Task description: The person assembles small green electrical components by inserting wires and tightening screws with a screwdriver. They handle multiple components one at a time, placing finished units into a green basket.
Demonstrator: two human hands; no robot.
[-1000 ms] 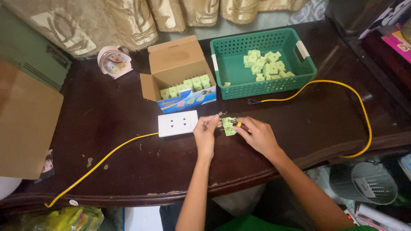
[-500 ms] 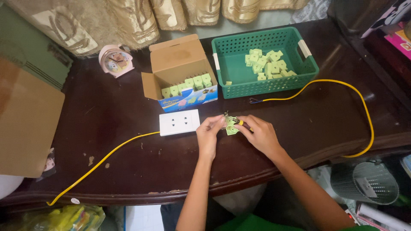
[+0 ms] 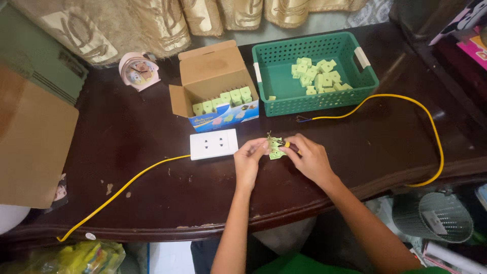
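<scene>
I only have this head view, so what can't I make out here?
- Small green part: too small, partly covered by the fingers of the left hand and right hand.
- Tool tip in the right hand: hidden behind the part.
- Yellow cable: its near loop drops behind the table edge.
- Clock face: too small.

The small green part [image 3: 275, 148] is half covered by the fingers of the left hand [image 3: 249, 161] and right hand [image 3: 308, 158]; its shape is too small to tell. A dark tool tip [image 3: 287, 145] vanishes into the right grip. The cardboard sheet [image 3: 30, 142] runs off the left edge.
</scene>
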